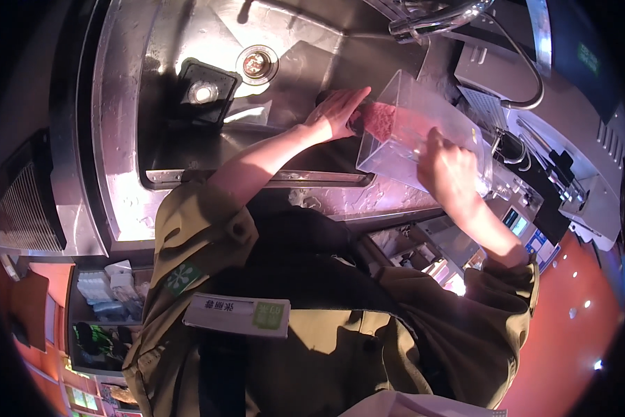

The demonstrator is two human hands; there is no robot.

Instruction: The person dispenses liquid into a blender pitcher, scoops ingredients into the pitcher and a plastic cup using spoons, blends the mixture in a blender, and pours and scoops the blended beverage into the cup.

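A clear, box-shaped plastic container (pixel 413 161) is tilted over the sink's near right edge, its open end toward my left hand. Inside its mouth sits a pink, rough-textured mass (pixel 380 121); what it is I cannot tell. My right hand (pixel 450 167) is closed in a fist at the container's near side, gripping its wall. My left hand (pixel 335 117) is by the open end, fingers close together and pointing away to the right. They lie over a dark object (pixel 357 124), mostly hidden by the hand.
The steel sink (pixel 302 115) has a round drain (pixel 257 64) and a dark square tray (pixel 205 92) in it. A chrome faucet (pixel 441 19) reaches in at the far right. Metal utensils (pixel 559 174) lie on the right. Shelves with packages (pixel 107 290) stand at the lower left.
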